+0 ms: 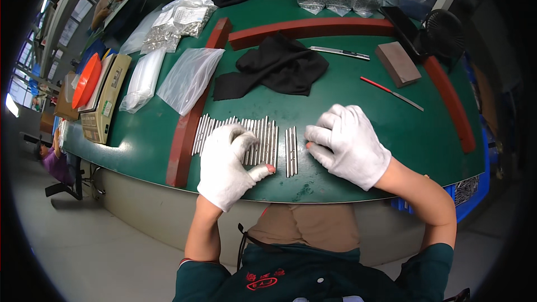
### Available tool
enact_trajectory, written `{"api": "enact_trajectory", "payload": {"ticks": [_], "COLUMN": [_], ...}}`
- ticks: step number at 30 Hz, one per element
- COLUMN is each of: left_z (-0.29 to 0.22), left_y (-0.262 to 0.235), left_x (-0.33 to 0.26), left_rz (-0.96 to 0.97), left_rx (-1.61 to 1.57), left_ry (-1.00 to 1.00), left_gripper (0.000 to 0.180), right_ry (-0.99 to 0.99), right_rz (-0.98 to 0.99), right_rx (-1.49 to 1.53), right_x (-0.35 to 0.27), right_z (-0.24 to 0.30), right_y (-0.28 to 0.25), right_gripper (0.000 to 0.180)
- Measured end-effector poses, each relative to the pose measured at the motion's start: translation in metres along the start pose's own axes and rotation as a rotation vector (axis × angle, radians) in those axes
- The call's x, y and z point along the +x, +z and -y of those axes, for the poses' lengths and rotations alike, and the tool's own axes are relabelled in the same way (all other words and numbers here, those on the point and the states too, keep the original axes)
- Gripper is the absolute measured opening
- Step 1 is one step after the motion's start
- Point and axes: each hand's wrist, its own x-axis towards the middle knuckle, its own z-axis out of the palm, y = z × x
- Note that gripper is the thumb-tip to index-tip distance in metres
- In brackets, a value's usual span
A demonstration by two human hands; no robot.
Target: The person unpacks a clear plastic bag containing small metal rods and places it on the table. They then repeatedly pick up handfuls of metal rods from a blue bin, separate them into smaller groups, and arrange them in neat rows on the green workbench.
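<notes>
— Several things are seen around the rods. What is laid where?

— A crumpled black cloth point(278, 67) is spread above the centre of the green table point(358, 112). To its right, a slim utility knife point(340, 51), a brown block point(397, 64) and a red-handled tool point(391, 93) are set well apart. Clear plastic bags point(187, 78) are piled at the upper left, and bags filled with metal parts point(178, 22) are stacked above them. Red rubber strips point(184, 140) are placed along the work area's left, top and right. Nothing is placed between the hands and the rods.

— How are the hands posed?

— Two white-gloved hands are brought in from the lower edge. The left hand point(226, 165) is laid palm down over the main row of metal rods point(263, 142) at the lower centre, its fingers curled and held together on the rods, the thumb stretched right with a bare tip showing through the glove. The right hand point(347, 142) is rested flat on the table just right of the rods, fingers slightly spread and pointed left, a bare fingertip also exposed. Nothing is gripped by either hand.

— How many rods are counted?

— An exact count cannot be made, since part of the row is covered by the left hand; roughly two dozen are lined up side by side. A separate small group of rods point(291, 151), about four, is set apart between the hands.
</notes>
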Motion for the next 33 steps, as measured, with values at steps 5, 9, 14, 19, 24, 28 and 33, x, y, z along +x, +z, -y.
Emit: {"api": "enact_trajectory", "payload": {"ticks": [5,9,14,19,24,28,33], "left_z": [-0.003,-0.004,0.002,0.000,-0.007,-0.015,-0.016], "left_y": [0.010,0.014,0.018,0.016,0.010,-0.005,-0.021], "left_x": [-0.012,-0.012,-0.016,-0.016,-0.019,-0.036,-0.093], "left_rz": [-0.076,-0.070,-0.077,-0.076,-0.110,0.085,0.126], "left_rx": [-0.002,0.043,0.065,0.060,0.044,-0.457,-1.358], "left_ry": [-0.069,-0.099,-0.119,-0.132,-0.078,-0.276,-0.753], "left_gripper": [0.052,0.059,0.060,0.059,0.057,0.044,0.027], "right_ry": [0.067,0.115,0.163,0.229,0.515,0.545,0.401], "right_rz": [0.089,0.180,0.239,0.196,0.402,0.443,0.361], "right_rx": [0.074,0.042,0.091,0.239,0.813,0.981,1.023], "right_x": [0.035,0.052,0.056,0.055,0.059,0.060,0.059], "right_z": [-0.007,-0.006,-0.007,-0.007,0.000,0.018,0.080], "right_y": [0.025,0.040,0.045,0.033,0.015,0.002,0.016], "right_gripper": [0.016,0.021,0.024,0.017,0.019,0.021,0.023]}}
